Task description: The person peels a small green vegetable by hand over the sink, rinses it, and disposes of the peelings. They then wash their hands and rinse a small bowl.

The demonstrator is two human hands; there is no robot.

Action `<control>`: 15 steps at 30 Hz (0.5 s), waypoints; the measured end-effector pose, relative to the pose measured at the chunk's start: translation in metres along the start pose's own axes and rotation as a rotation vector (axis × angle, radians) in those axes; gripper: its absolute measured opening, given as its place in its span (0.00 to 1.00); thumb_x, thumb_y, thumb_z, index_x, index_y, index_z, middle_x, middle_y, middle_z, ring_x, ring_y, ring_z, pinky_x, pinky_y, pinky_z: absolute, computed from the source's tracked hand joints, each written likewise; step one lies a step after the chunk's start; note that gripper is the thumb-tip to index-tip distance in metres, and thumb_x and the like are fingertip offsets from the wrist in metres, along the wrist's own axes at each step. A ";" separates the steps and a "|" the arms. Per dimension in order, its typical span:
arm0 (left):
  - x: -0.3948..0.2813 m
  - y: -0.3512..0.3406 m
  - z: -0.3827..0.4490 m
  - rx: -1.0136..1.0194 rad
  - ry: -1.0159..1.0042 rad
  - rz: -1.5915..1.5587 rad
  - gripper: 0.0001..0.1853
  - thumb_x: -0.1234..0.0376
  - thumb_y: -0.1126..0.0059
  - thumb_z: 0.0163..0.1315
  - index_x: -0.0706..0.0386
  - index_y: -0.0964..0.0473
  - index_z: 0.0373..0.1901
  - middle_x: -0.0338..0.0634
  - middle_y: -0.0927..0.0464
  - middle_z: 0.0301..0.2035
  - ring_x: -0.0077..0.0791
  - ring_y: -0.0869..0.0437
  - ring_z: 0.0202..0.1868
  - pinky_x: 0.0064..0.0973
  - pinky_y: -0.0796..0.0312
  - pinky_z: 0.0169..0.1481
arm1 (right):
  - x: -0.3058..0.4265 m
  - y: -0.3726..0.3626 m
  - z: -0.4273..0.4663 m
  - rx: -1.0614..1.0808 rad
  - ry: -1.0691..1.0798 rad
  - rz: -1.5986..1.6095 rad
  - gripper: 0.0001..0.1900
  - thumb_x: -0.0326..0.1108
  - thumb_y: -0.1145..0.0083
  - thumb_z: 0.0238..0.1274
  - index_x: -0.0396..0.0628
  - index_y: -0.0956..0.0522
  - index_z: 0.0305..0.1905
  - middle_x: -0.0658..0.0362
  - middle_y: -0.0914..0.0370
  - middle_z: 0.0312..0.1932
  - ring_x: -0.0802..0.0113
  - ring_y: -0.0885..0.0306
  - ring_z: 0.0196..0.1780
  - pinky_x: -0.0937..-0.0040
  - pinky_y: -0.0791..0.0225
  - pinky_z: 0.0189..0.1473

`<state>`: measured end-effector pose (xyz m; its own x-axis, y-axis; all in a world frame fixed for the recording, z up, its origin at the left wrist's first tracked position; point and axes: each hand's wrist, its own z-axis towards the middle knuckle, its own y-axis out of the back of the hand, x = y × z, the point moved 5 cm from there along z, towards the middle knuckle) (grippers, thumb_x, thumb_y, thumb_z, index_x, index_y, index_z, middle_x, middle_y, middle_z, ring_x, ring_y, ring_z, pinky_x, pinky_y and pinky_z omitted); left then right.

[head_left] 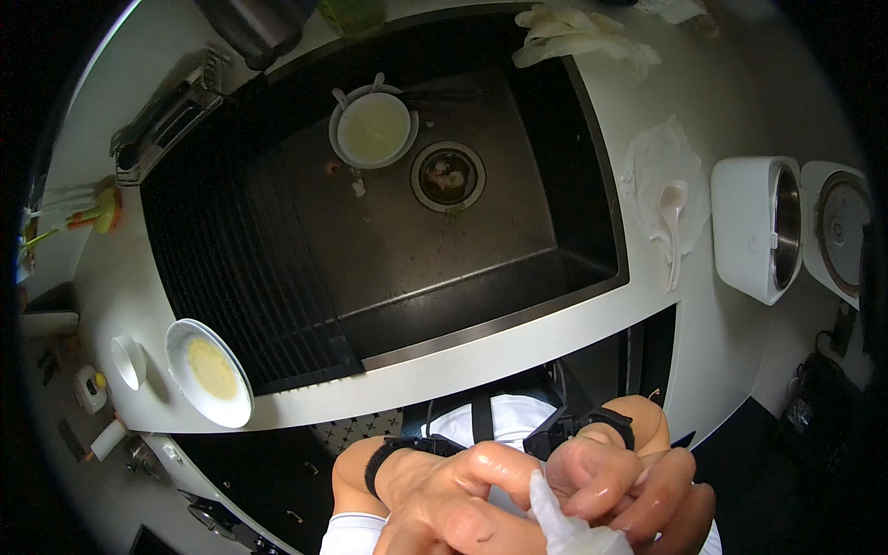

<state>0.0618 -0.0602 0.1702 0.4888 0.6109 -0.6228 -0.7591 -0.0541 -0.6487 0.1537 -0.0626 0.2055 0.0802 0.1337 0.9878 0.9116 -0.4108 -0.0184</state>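
My left hand and my right hand are together in front of my body, at the bottom of the head view. Both look wet, and a black strap circles each wrist. Between them a crumpled piece of thin white material is gripped by the fingers of both hands. It could be a tissue or a thin glove; I cannot tell which. Its lower part runs out of the picture.
The dark sink holds stacked bowls with cloudy liquid, near the drain. A ribbed black mat covers its left side. A plate, a cup, pale gloves, a spoon and an open-lidded rice cooker surround it.
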 end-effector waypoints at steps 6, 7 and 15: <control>0.000 -0.003 0.012 0.060 0.082 -0.034 0.09 0.64 0.37 0.60 0.60 0.24 0.35 0.49 0.22 0.34 0.36 0.23 0.34 0.32 0.34 0.41 | 0.006 -0.014 0.004 -0.187 -0.048 0.324 0.09 0.33 0.55 0.72 0.50 0.39 0.34 0.64 0.45 0.25 0.73 0.41 0.26 0.74 0.36 0.30; -0.001 -0.004 0.014 0.075 0.102 -0.042 0.09 0.65 0.37 0.60 0.60 0.24 0.35 0.49 0.22 0.35 0.36 0.23 0.34 0.32 0.34 0.41 | 0.007 -0.015 0.008 -0.201 -0.036 0.343 0.08 0.33 0.56 0.72 0.50 0.39 0.34 0.64 0.45 0.25 0.73 0.40 0.26 0.74 0.35 0.30; -0.001 0.000 0.019 0.132 0.154 -0.058 0.09 0.69 0.37 0.57 0.62 0.23 0.37 0.51 0.22 0.38 0.38 0.23 0.36 0.33 0.33 0.41 | 0.003 -0.017 0.018 -0.151 -0.060 0.450 0.07 0.32 0.58 0.70 0.50 0.39 0.34 0.64 0.42 0.27 0.73 0.37 0.26 0.73 0.33 0.30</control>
<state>0.0530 -0.0454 0.1793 0.5855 0.4814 -0.6522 -0.7727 0.0880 -0.6287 0.1453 -0.0388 0.2060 0.4805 -0.0374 0.8762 0.7124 -0.5660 -0.4148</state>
